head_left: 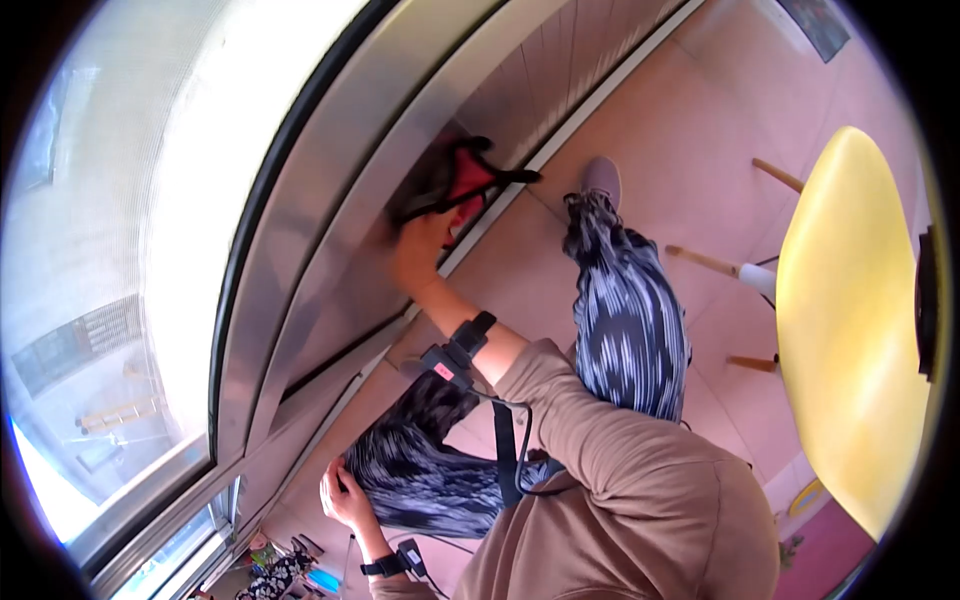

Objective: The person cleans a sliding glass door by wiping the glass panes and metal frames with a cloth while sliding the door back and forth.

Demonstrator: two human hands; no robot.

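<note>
My right hand (pixel 425 245) is closed on a red cloth with black edging (pixel 468 175), pressed against the lower panel (pixel 365 270) of a metal-framed glass door. Motion blurs the hand and part of the cloth. Lower left, my left hand (pixel 345 495) rests on my bent knee in black-and-white patterned trousers (pixel 400 470), its fingers lying loosely and holding nothing. Both wrists wear black straps with small devices; the right one (pixel 455 355) has a cable running from it.
A yellow chair (pixel 850 320) with wooden legs stands to the right on the pink tiled floor (pixel 700 150). Light comes through the door's glass (pixel 150 250) at left. Assorted items, including a blue one (pixel 323 580), lie at the bottom left. My shoe (pixel 602 183) is near the door's bottom rail.
</note>
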